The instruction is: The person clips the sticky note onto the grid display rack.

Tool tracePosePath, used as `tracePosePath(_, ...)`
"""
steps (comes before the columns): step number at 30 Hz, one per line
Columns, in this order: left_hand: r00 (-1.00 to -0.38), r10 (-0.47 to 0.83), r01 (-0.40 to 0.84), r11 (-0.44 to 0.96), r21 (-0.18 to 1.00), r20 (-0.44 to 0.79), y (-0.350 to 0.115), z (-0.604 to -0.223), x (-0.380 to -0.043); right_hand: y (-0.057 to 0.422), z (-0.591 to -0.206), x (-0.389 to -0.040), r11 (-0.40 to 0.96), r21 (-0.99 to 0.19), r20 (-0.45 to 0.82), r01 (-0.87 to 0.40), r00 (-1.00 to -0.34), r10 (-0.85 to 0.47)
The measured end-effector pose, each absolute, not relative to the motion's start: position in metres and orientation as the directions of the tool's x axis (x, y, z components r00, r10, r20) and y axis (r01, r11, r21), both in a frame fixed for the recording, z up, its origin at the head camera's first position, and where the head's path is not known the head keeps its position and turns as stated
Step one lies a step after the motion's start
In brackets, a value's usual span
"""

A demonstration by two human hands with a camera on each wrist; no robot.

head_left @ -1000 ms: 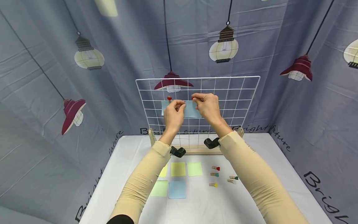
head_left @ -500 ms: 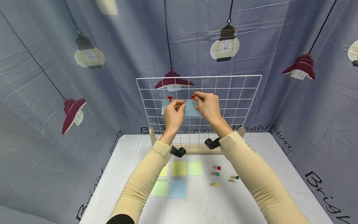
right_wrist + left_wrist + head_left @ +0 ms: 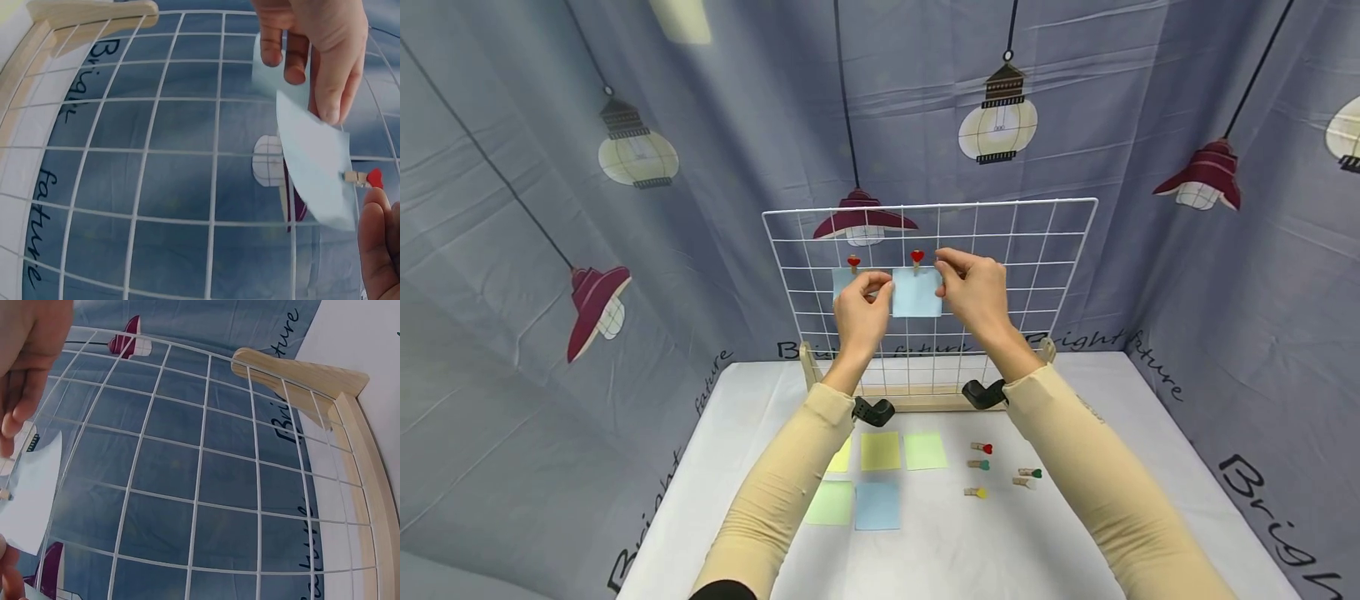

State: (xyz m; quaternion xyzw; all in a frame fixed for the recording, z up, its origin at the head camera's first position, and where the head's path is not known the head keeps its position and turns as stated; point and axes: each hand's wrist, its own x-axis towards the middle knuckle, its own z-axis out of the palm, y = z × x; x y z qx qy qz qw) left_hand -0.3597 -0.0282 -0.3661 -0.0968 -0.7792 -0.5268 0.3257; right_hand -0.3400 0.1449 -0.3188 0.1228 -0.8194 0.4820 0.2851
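A light-blue sticky note [image 3: 917, 293] hangs on the white wire grid [image 3: 1022, 250], under a wooden clothespin with a red heart [image 3: 917, 257]. My left hand [image 3: 861, 312] pinches the note's left edge between thumb and index finger. Beside the note's right edge, my right hand [image 3: 976, 287] is off the clothespin, its fingertips close together with nothing seen between them. In the right wrist view, the fingers of the right hand [image 3: 378, 250] lie just below the red heart [image 3: 374, 178]. Another blue note [image 3: 844, 281] hangs to the left under its own red-heart clothespin [image 3: 853, 262], partly behind my left hand.
On the white table [image 3: 955, 558] lie yellow notes [image 3: 880, 451], green notes [image 3: 925, 451] and a blue note [image 3: 877, 506]. Several small clothespins [image 3: 977, 464] with coloured hearts lie to their right. A wooden base [image 3: 925, 403] carries the grid.
My right hand has let go of the red-heart clothespin and moved right, uncovering the clothespin and more of the blue sticky note. The left hand stays almost where it was.
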Motion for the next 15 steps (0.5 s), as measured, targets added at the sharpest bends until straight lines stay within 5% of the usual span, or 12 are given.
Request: tracePosePath(15, -0.793, -0.177, 0.476, 0.415, 0.775, 0.582, -0.042, -0.381, -0.349, 0.168, -0.341, -0.333, 0.497, -0.754, 0.544, -0.430, -0.833, 0.105)
